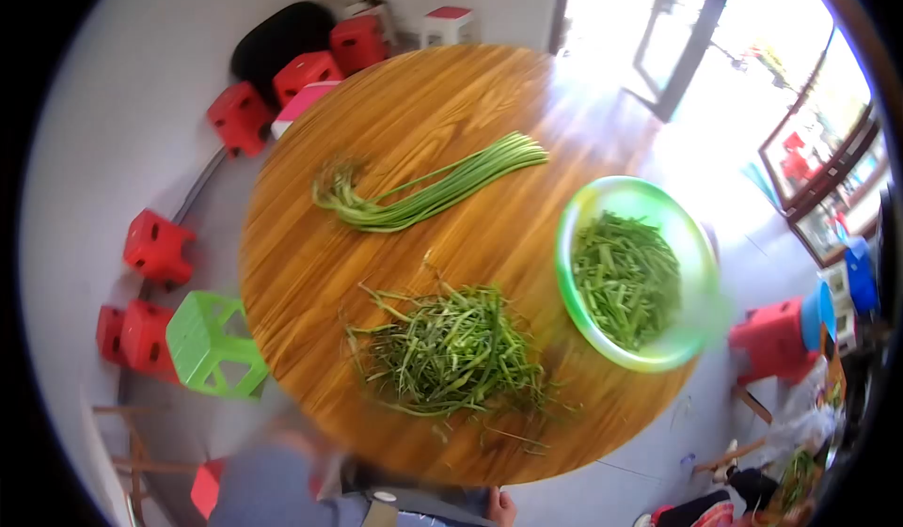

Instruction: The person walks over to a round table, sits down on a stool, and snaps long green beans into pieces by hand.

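A heap of thin green stems and trimmings [451, 353] lies near the front of the round wooden table [310, 273]. Behind it rests a bundle of long green garlic shoots [442, 193], bent at the left end. To the right stands a green-rimmed plastic basin [701, 264] holding cut green pieces [625, 283]. My right hand [502, 506] shows only in part below the table's front edge, fingers curled; anything within them is hidden. My left hand [299, 440] is a smeared patch by the front left edge, nearest the stem heap, its fingers not readable.
Several red stools [155, 245] and a green stool [212, 339] stand left of the table. Glass doors [696, 38] open at the back right. At lower right, a person's legs [701, 513] show beside a plastic bag [800, 424] and greens. A red stool [776, 339] bears a blue bucket [818, 315].
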A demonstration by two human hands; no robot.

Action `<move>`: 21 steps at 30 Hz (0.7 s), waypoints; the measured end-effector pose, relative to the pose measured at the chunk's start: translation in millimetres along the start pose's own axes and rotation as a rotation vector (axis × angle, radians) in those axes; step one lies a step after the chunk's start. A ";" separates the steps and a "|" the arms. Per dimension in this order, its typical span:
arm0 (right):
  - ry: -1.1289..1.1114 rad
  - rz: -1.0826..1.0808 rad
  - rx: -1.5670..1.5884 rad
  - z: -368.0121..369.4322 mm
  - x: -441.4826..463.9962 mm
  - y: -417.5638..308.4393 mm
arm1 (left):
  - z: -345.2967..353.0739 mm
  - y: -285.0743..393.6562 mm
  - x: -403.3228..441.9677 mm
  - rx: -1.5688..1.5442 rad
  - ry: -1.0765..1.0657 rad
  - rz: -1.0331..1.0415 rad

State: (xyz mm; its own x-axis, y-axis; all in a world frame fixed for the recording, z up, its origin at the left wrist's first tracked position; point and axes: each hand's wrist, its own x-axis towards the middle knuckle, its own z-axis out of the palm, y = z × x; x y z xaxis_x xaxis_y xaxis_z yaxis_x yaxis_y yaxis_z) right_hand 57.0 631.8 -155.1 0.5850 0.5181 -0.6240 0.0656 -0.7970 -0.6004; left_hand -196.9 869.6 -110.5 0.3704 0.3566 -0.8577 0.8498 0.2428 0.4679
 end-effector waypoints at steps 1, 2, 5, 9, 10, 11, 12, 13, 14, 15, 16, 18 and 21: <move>0.152 0.040 -0.004 5.6 3.6 12.7 | 0.0 -12.5 -2.3 -0.003 0.022 0.002; 0.289 0.067 -0.018 8.3 11.9 32.1 | -0.4 -17.5 -2.8 -0.012 0.050 0.014; -0.076 0.354 -0.100 36.8 51.8 162.4 | 1.4 -38.6 -7.2 -0.045 0.120 0.017; -0.388 0.669 0.505 49.7 48.7 218.1 | 18.9 -56.9 -10.4 -0.099 0.211 0.032; -0.400 0.646 0.471 56.3 48.6 207.0 | 21.3 -64.2 -11.1 -0.103 0.233 0.032; -0.396 0.607 0.423 61.6 47.1 195.9 | 25.9 -75.5 -16.7 -0.130 0.257 0.023; -0.394 0.553 0.362 66.0 46.7 179.9 | 28.8 -86.9 -19.0 -0.151 0.277 0.008; -0.385 0.500 0.300 71.7 44.7 160.1 | 30.3 -101.5 -26.6 -0.166 0.295 -0.014; -0.371 0.438 0.240 76.6 44.3 141.4 | 31.5 -114.4 -29.9 -0.188 0.319 -0.033; -0.359 0.394 0.194 80.1 43.5 126.4 | 30.1 -126.4 -33.6 -0.205 0.337 -0.051; -0.334 0.314 0.133 86.0 46.8 99.7 | 29.6 -139.5 -39.9 -0.228 0.358 -0.073; -0.286 0.240 0.069 97.6 47.9 75.2 | 30.0 -164.3 -47.5 -0.270 0.394 -0.126; -0.248 0.177 0.021 108.8 48.9 49.4 | 27.3 -172.0 -39.2 -0.308 0.422 -0.173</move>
State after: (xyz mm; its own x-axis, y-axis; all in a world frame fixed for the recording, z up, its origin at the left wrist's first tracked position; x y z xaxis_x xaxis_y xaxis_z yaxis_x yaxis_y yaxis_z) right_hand 0.9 651.5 -269.7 0.3701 0.4336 -0.8216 -0.0383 -0.8765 -0.4798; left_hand -347.3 789.3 -163.2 -0.0020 0.6034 -0.7974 0.7122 0.5606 0.4225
